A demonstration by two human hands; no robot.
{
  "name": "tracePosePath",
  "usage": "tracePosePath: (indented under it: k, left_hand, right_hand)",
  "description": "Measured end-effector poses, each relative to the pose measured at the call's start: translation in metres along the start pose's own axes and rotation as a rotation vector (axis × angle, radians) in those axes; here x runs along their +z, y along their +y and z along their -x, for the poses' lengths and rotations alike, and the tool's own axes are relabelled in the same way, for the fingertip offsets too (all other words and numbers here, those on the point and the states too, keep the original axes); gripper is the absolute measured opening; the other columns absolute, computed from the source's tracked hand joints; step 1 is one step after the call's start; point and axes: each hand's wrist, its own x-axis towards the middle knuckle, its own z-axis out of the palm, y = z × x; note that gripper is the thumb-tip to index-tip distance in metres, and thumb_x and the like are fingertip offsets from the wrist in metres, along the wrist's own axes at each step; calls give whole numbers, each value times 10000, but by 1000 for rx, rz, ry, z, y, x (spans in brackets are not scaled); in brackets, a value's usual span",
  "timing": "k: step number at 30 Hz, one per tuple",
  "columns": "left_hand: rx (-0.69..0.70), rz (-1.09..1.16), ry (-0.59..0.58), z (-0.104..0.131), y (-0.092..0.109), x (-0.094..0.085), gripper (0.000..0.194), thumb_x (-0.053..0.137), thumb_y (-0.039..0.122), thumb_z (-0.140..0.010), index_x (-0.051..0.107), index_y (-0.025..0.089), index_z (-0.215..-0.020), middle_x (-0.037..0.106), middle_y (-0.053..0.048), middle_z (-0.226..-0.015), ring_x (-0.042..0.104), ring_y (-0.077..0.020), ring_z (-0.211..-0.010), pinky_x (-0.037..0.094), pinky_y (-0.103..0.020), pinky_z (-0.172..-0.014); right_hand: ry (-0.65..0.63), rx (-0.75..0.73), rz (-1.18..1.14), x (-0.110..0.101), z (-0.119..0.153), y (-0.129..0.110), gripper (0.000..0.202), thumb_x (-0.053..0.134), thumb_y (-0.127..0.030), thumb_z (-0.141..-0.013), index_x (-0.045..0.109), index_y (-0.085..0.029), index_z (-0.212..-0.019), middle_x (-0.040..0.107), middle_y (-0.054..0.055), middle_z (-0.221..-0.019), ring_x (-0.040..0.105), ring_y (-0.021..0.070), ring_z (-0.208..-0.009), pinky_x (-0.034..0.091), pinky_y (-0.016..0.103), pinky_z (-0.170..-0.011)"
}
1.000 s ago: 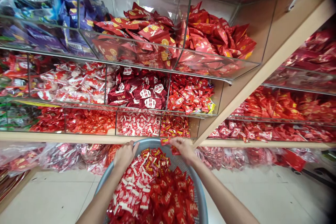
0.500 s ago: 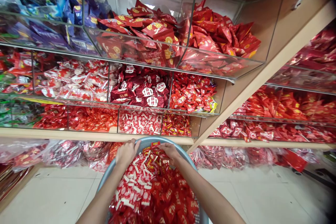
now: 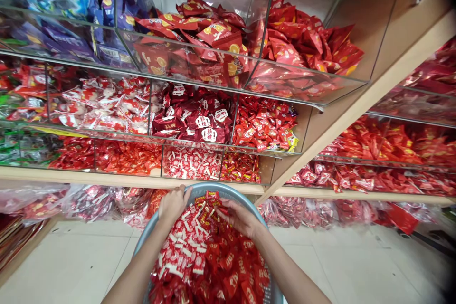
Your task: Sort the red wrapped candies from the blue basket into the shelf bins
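A blue-grey plastic basket (image 3: pixel 142 236), full of wrapped candies, stands low in the middle of the view. My left hand (image 3: pixel 173 205) is closed over its far left rim. Inside, at the far right, my right hand (image 3: pixel 238 218) has its fingers curled around a small red wrapped candy (image 3: pixel 223 210). Red-and-white candies (image 3: pixel 183 247) fill the left part of the basket, and shiny red packets (image 3: pixel 231 266) fill the right and near parts. Small red-and-gold candies (image 3: pixel 206 213) lie at the far end, by my right fingertips.
Behind the basket rises a wooden shelf unit (image 3: pixel 138 178) with clear bins of bagged sweets. A slanting wooden upright (image 3: pixel 342 109) divides it from more bins on the right. Plastic bags of candy (image 3: pixel 90 204) lie beneath, above the tiled floor (image 3: pixel 81 261).
My right hand has drawn back slightly toward me and right from the basket's far end, and its fingers have turned. My left hand keeps its place on the rim. The view has shifted slightly.
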Motion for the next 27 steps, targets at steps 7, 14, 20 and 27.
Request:
tracePosePath:
  k: [7, 14, 20, 27]
  left_hand:
    - [-10, -19, -18, -1, 0, 1, 629, 102, 539, -914, 581, 159, -1063, 693, -144, -850, 670, -279, -781, 475, -362, -655]
    - [-19, -5, -17, 1, 1, 0, 621, 111, 543, -914, 579, 163, -1063, 689, -151, -891, 665, -274, -809, 467, -365, -692]
    - [-10, 10, -1, 1, -1, 1, 588, 133, 533, -919, 572, 170, -1063, 682, -142, -961, 663, -253, -823, 465, -343, -699]
    - [9, 9, 32, 1, -3, 3, 557, 147, 515, -923, 571, 174, -1037, 688, -121, -941, 667, -257, -808, 466, -333, -668]
  right_hand:
    - [-37, 42, 51, 0, -5, 15, 241, 822, -258, -564, 672, -148, -717, 688, 18, -780, 665, 183, -863, 507, 311, -878]
    - [136, -42, 461, 12, -25, 30, 280, 771, -387, -590, 655, -173, -730, 595, -37, -608, 540, 99, -528, 426, 227, -526]
    - [294, -491, 1100, 18, -42, 35, 75, 684, -247, -666, 662, -177, -652, 563, -44, -553, 488, 106, -549, 346, 222, -554]
    - [296, -554, 1199, 23, -50, 47, 62, 620, -215, -710, 647, -180, -666, 546, -42, -523, 453, 102, -509, 319, 203, -506]
